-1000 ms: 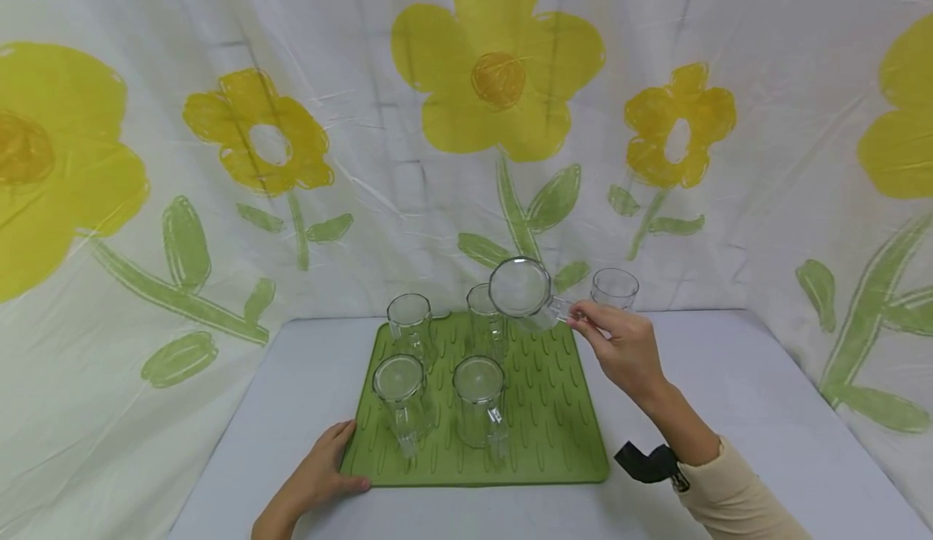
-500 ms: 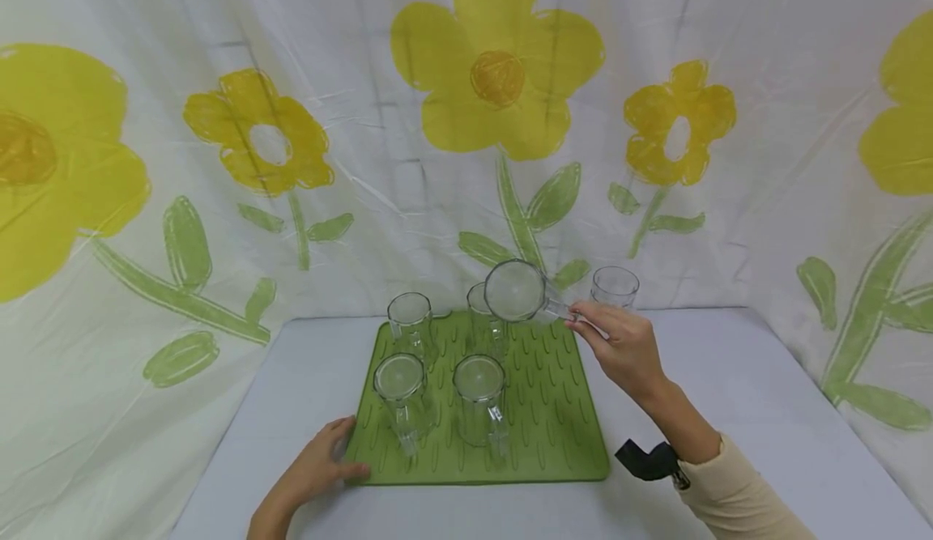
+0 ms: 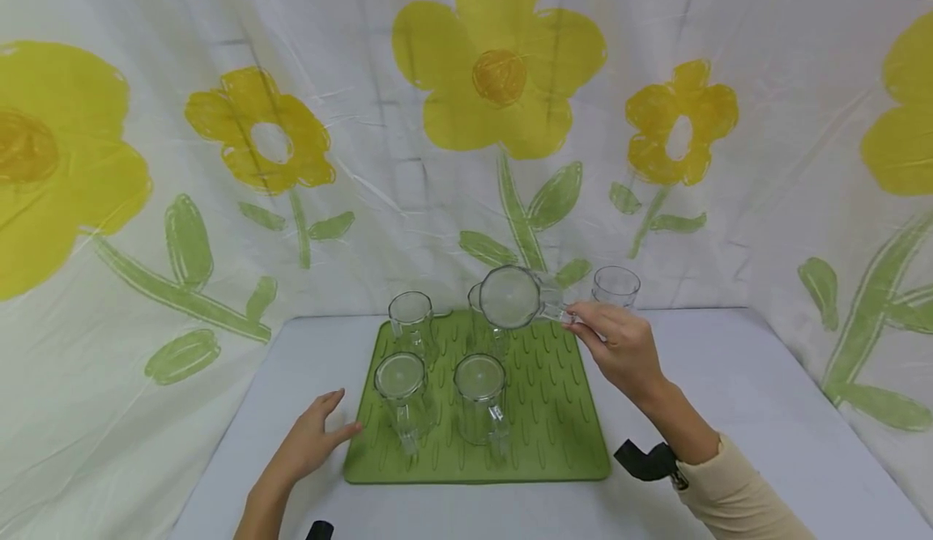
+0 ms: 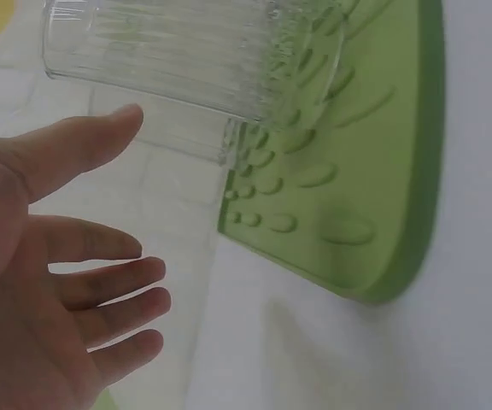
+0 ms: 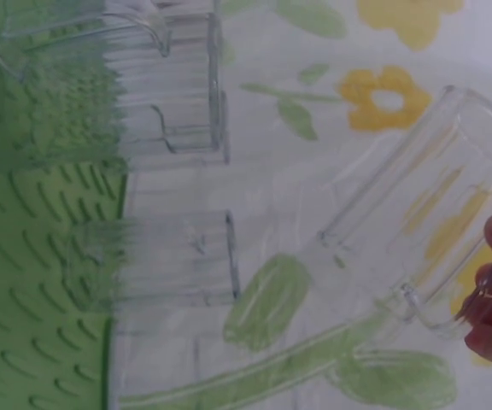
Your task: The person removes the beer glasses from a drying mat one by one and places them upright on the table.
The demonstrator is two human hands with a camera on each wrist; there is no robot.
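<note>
My right hand (image 3: 615, 342) pinches the handle of a clear glass mug (image 3: 510, 297), held tilted over the back of the green drying mat (image 3: 554, 418). The right wrist view shows that mug (image 5: 434, 205) at a slant, fingertips curled round its handle. Several more glass mugs stand bottom-up on the mat, among them a front left mug (image 3: 401, 394) and a front right mug (image 3: 479, 402). The held mug partly covers a back mug (image 3: 477, 338). My left hand (image 3: 309, 439) hovers beside the mat's left edge, its fingers spread and holding nothing; a mug (image 4: 169, 60) stands beyond its thumb.
Behind my right hand stands another clear glass (image 3: 615, 282), its lower part hidden. The mat lies on a white table (image 3: 729, 394). A white curtain (image 3: 408, 216) with yellow flowers hangs along the back. A black strap piece (image 3: 647, 461) sits at my right sleeve.
My left hand has let go of the mat's left edge and risen up and away from it. The mug in my right hand has tipped slightly left and down.
</note>
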